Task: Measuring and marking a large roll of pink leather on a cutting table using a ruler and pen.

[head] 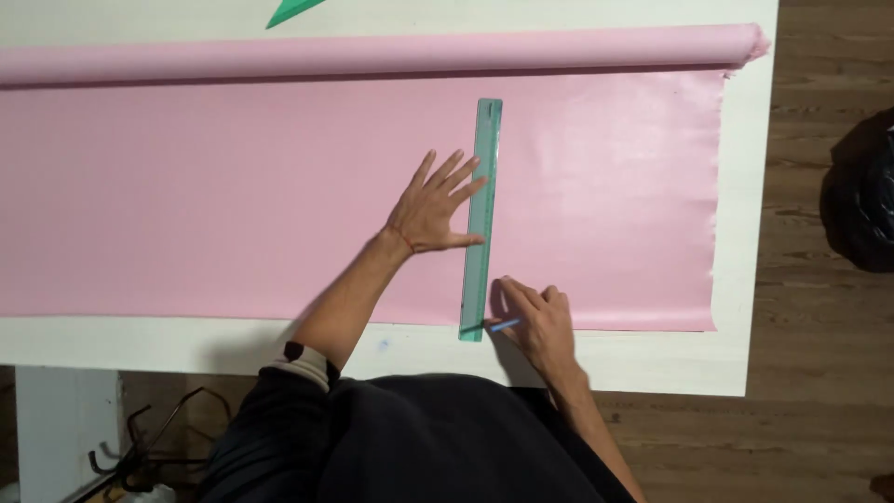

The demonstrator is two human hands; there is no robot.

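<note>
Pressing flat on the green ruler (481, 214) w/ the left hand (433, 210), fingers spread wide open, fingertips on the ruler's left edge, palm on the pink sheet (233, 205). Gripping nothing, just pushing down.

Pinching a thin blue pen (503, 325) w/ the right hand (538, 321), fingers curled shut round it. Pen tip down by the ruler's bottom end, on its right side, close to the sheet's near edge.

Lying straight up and down across the sheet, ruler's top end near the pink roll (372, 54), bottom end poking just past the sheet onto the white table (140, 340).

Spread out flat over most of the table, w/ the rolled-up part along the far side. Shiny on the right half.

Peeking in at the top edge, a green pointy thing (291, 11), beyond the roll, can't tell what.

Showing wood floor (819, 373) on the right, plus a black bag (861, 200) sitting there, well apart from the table. Dark sleeves and body at the bottom, close to the table's near edge.
</note>
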